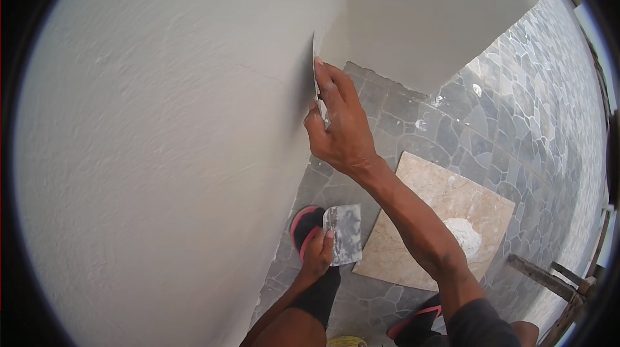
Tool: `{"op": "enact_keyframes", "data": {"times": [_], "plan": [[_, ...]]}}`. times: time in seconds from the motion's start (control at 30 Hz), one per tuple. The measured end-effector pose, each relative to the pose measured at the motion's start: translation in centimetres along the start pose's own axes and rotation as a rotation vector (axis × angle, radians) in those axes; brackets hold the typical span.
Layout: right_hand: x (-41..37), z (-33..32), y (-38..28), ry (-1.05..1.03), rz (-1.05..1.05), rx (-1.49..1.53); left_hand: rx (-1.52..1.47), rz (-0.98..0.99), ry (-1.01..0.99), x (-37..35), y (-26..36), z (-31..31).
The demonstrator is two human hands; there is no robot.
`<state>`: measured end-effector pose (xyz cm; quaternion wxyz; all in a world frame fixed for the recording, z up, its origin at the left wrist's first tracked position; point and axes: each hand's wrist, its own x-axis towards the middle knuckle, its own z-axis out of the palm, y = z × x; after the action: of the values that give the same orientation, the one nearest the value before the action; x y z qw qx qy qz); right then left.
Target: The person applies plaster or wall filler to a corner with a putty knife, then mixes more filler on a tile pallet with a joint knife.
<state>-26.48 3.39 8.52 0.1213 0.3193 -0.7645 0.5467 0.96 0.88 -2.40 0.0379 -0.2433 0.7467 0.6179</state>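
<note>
My right hand (345, 121) is pressed up to the grey-white wall (161, 127), its fingers and thumb closed on a thin scraper blade (314, 56). The blade is seen nearly edge-on and stands by the wall near the inner corner; its shadow falls on the plaster. Lower down, my left hand (316, 255) grips a flat rectangular metal scraper (347, 234) smeared with whitish filler. That scraper is held above the paving, beside my foot in a black and pink flip-flop (303, 225).
A beige marbled tile (413, 218) lies on the grey stone paving (510, 121), bearing a heap of white filler (464, 237). Wooden pieces (549, 279) stand at the right. A yellowish round container (347, 342) shows at the bottom edge. An adjoining wall face (426, 17) meets the corner.
</note>
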Motion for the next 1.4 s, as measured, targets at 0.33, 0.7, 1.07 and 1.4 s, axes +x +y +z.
{"op": "enact_keyframes", "data": {"times": [0.33, 0.7, 1.07, 1.4], "plan": [[3.1, -3.1, 6.1, 0.130, 0.466, 0.090, 0.008, 0.039, 0.005, 0.1, -1.6, 0.0], [5.0, -1.5, 7.2, 0.130, 0.347, 0.050, -0.025, 0.028, 0.010, -0.1, -1.8, 0.0], [0.6, 1.6, 1.1, 0.133, 0.043, -0.066, -0.005, 0.007, 0.009, -0.1, -0.2, 0.2], [-6.2, 0.9, -7.2, -0.026, 0.076, 0.147, -0.115, 0.239, 0.115, 1.0, -3.9, 1.7]]}}
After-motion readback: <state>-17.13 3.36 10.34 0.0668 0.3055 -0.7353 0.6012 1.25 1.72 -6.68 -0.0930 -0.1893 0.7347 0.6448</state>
